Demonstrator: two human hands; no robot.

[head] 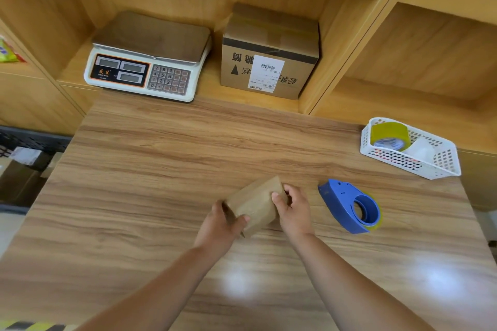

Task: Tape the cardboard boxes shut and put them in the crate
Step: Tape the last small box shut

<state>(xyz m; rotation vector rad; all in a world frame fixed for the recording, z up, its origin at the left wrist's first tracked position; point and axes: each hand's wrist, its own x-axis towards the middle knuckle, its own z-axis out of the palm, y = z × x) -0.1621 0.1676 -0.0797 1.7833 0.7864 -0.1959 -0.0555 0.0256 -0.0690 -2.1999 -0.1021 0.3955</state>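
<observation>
Seen from above, a person's left forearm (161, 282) and right forearm (349, 282) are bare from the lower edge up to the wrist. The left hand (223, 223) and right hand (291, 212) are bare too.

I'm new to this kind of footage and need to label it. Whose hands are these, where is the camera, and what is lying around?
There is no machine here. A person wears one wide-angle camera on the head, looking forward and down, so both bare arms reach in from the bottom edge. The left hand and right hand grip a small cardboard box at the wooden table. To its right lies a blue tape dispenser. Further back is a white basket holding a roll of tape. On the shelf behind stand a weighing scale and a larger labelled box. Left of the table is a black crate.
</observation>
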